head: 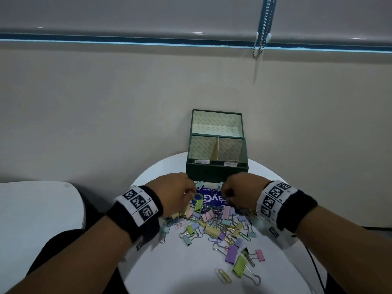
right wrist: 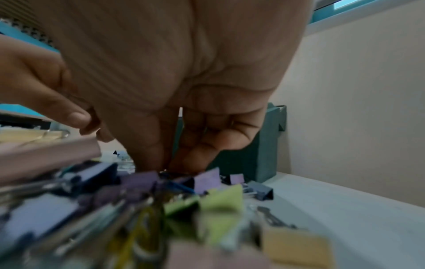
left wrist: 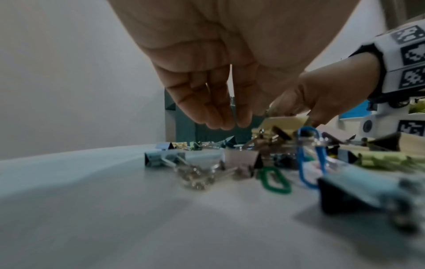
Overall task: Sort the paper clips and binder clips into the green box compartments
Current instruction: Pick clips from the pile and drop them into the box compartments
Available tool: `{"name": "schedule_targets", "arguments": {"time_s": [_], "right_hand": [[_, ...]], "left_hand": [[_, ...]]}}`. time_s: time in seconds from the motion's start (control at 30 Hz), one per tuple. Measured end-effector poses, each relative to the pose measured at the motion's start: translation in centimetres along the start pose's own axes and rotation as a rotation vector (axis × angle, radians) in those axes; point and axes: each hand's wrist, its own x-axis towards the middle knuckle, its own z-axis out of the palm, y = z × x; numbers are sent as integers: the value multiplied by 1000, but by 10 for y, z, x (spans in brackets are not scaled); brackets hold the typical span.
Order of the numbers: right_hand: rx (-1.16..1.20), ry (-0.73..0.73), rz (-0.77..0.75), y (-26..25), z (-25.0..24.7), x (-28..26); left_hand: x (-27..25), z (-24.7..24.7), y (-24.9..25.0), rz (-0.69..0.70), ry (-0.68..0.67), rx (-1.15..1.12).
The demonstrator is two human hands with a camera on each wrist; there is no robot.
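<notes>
On a round white table, a heap of pastel binder clips and paper clips lies at centre; the green box, lid up, stands at twelve o'clock with two compartments, both seemingly bare. The left hand and right hand dip curled fingers into the heap's far edge; whether either holds anything I cannot tell. The clips look light and stiff, probably slippery wire; pinching a binder clip's body seems best. Too many to count: dozens.
</notes>
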Motion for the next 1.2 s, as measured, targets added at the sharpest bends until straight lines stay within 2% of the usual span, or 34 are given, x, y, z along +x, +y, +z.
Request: {"name": "schedule_targets", "arguments": {"time_s": [0.1, 0.17, 0.27, 0.43, 0.53, 0.67, 0.83, 0.97, 1.2], "right_hand": [[47, -8, 3, -4, -4, 1], [124, 37, -5, -3, -9, -1], [163, 90, -11, 3, -20, -7], [36, 8, 59, 7, -26, -11], [-66, -29, 113, -1, -20, -12], [-106, 13, 39, -8, -6, 0], [-102, -55, 5, -15, 0, 8], [36, 1, -40, -13, -7, 1], [699, 116, -37, 12, -35, -9]], "left_hand": [[0, 1, 3, 54, -87, -40], [1, 4, 5, 102, -158, 19], [3, 7, 4, 126, -195, 65], [4, 6, 3, 35, -167, -9], [4, 4, 2, -14, -101, -34], [4, 1, 0, -70, 22, -37], [6, 5, -1, -8, -9, -8], [6, 8, 2, 5, -51, 34], [10, 9, 4, 20, -24, 17]]}}
